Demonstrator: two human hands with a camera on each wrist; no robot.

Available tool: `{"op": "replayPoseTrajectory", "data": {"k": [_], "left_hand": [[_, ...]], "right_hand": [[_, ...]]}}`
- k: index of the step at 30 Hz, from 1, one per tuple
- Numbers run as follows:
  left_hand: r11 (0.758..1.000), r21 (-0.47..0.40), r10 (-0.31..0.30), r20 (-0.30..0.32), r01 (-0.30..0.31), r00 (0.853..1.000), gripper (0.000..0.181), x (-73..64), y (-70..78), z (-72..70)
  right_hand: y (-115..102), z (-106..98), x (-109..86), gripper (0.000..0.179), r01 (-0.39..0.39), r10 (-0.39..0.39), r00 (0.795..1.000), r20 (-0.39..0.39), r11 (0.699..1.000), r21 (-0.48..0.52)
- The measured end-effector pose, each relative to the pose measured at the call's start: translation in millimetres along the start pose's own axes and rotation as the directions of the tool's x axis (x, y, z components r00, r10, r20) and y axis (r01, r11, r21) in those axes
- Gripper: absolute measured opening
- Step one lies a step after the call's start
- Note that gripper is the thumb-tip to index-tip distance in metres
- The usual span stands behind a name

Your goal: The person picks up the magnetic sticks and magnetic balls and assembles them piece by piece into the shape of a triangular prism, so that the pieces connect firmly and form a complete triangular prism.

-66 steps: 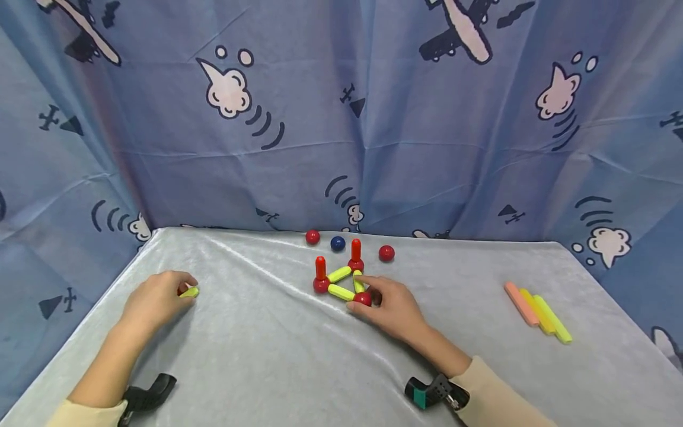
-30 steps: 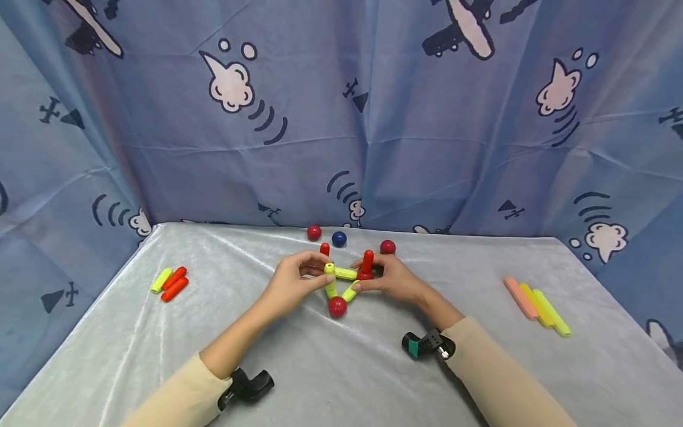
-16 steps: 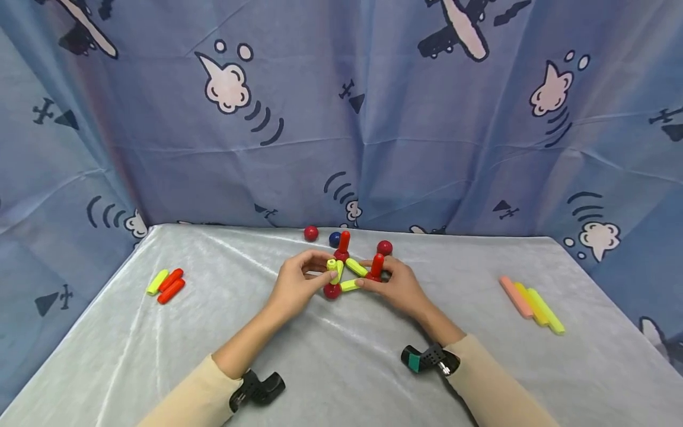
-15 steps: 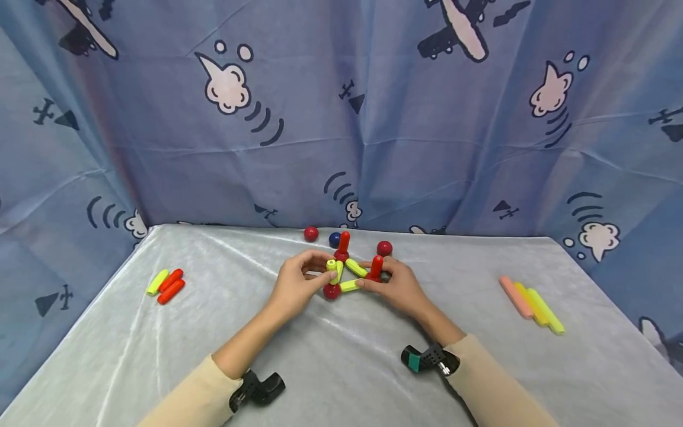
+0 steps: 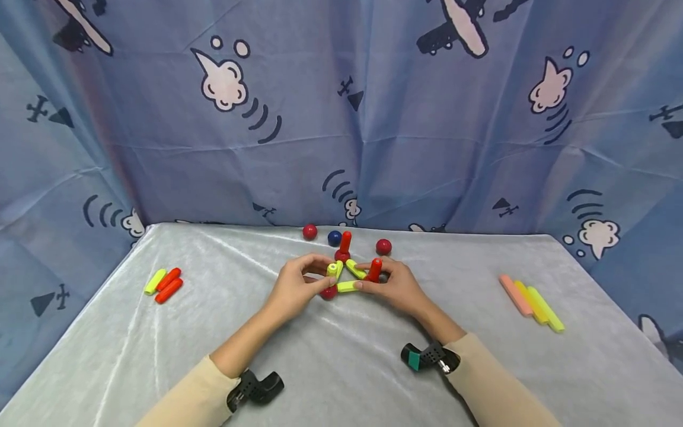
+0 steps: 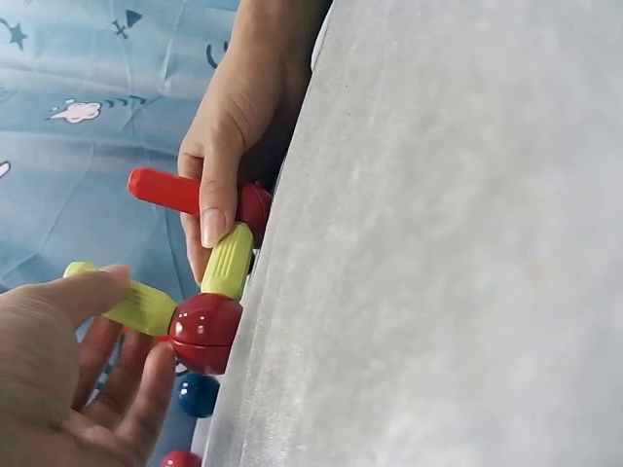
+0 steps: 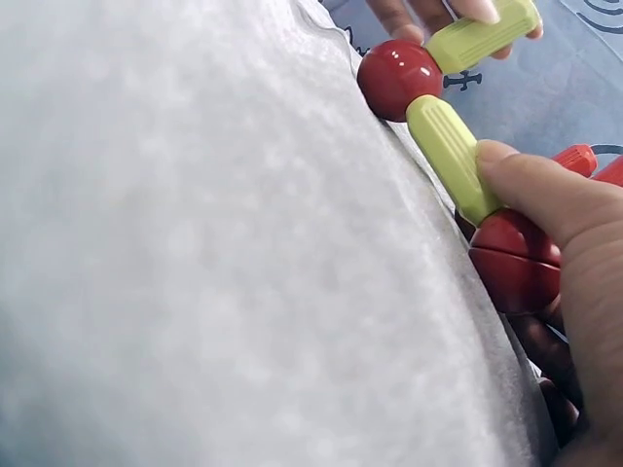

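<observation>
My left hand (image 5: 296, 287) pinches a yellow-green building rod (image 6: 146, 309) between thumb and fingers. That rod stands on the near-left red ball (image 6: 206, 333) of a triangle made of yellow-green rods and red balls. With its thumb on the near side rod (image 7: 453, 161), my right hand (image 5: 397, 287) grips the triangle's right corner, its fingers curled behind the red ball (image 7: 516, 258) there. An upright red rod (image 5: 376, 270) rises from that corner. Another red rod (image 5: 345, 242) stands on the back ball (image 5: 342, 256). The right fingertips are partly hidden.
Behind the triangle lie two loose red balls (image 5: 309, 232) and a blue ball (image 5: 334, 238). Short red and yellow-green rods (image 5: 168, 290) lie at left. Longer orange, yellow and yellow-green rods (image 5: 533, 303) lie at right. A patterned curtain (image 5: 320, 118) hangs behind the cloth-covered table (image 5: 341, 379).
My left hand came from the far left with the yellow-green rod, now upright on the near-left ball. The triangle has turned, and my right hand has shifted to its right corner.
</observation>
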State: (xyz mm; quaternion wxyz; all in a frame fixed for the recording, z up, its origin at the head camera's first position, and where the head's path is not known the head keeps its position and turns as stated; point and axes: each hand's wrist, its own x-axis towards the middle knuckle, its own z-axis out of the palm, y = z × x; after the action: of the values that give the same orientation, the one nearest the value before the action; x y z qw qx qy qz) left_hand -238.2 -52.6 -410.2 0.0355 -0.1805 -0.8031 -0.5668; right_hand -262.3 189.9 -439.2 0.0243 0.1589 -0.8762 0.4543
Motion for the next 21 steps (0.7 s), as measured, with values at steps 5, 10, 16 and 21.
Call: {"op": "replayPoseTrajectory", "data": {"k": [5, 10, 16, 21], "left_hand": [[0.995, 0.099, -0.011, 0.022, 0.009, 1.0, 0.03, -0.4, -6.5, -0.1], [0.99, 0.139, -0.015, -0.005, 0.016, 1.0, 0.031, 1.3, -13.5, 2.2], [0.989, 0.145, -0.021, -0.062, 0.03, 0.998, 0.028, 0.1, -17.0, 1.5], [0.994, 0.109, -0.009, -0.065, 0.016, 0.998, 0.028, -0.3, -23.7, 1.9]], "right_hand": [[-2, 1, 1.6, 0.04, 0.002, -0.002, 1.0, -0.002, 1.0, -0.016], [-2, 0, -0.2, 0.043, 0.007, -0.007, 1.0, 0.005, 0.999, -0.031], [-2, -2, -0.3, 0.047, 0.055, -0.053, 0.997, 0.052, 0.998, -0.042], [-3, -28, 3.3, 0.063, 0.031, -0.004, 0.973, 0.23, 0.993, -0.113]]}}
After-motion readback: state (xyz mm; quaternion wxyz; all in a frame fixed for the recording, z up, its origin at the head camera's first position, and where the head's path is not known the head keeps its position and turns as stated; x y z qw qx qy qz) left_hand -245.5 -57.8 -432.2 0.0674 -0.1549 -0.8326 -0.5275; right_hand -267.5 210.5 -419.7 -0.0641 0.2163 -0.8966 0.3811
